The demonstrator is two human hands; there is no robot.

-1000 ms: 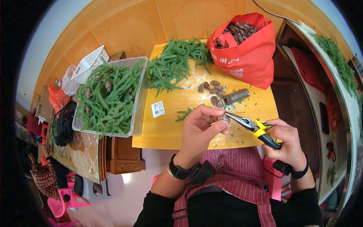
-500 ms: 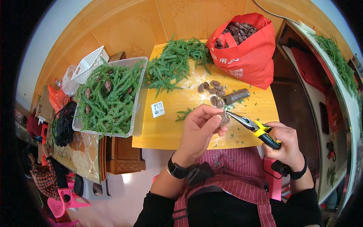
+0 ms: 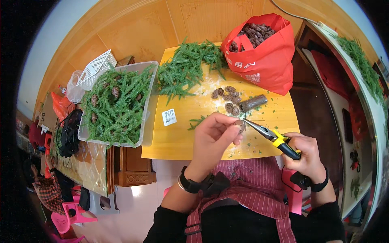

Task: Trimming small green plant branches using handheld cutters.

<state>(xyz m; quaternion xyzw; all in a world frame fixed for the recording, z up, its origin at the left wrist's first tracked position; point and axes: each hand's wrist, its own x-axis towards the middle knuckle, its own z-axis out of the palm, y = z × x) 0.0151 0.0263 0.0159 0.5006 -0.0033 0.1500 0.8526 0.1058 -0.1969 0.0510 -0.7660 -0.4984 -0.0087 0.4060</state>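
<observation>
Between the thumb and fingers of my left hand (image 3: 216, 137) is a small brown pine cone (image 3: 242, 126). My right hand (image 3: 300, 152) is closed around the yellow and black handles of long-nose pliers (image 3: 270, 135). The jaw tips reach the top of the held cone; whether they grip a wire there is too small to tell. Just beyond the hands, several loose pine cones (image 3: 228, 94) lie on the yellow table (image 3: 178, 137), beside a dark brown cylinder-shaped bundle (image 3: 253, 103). A small green sprig (image 3: 197, 122) sits partly behind my left hand.
A red bag (image 3: 263, 60) full of pine cones stands at the table's far right. Green artificial pine branches (image 3: 186, 67) are heaped at the far left. A clear bin (image 3: 142, 133) of branches with cones stands left of the table. A white label (image 3: 169, 117) lies nearby.
The held cone has turned slightly in my left fingers, and the left wrist has shifted a little. The pliers stay at nearly the same place beside it.
</observation>
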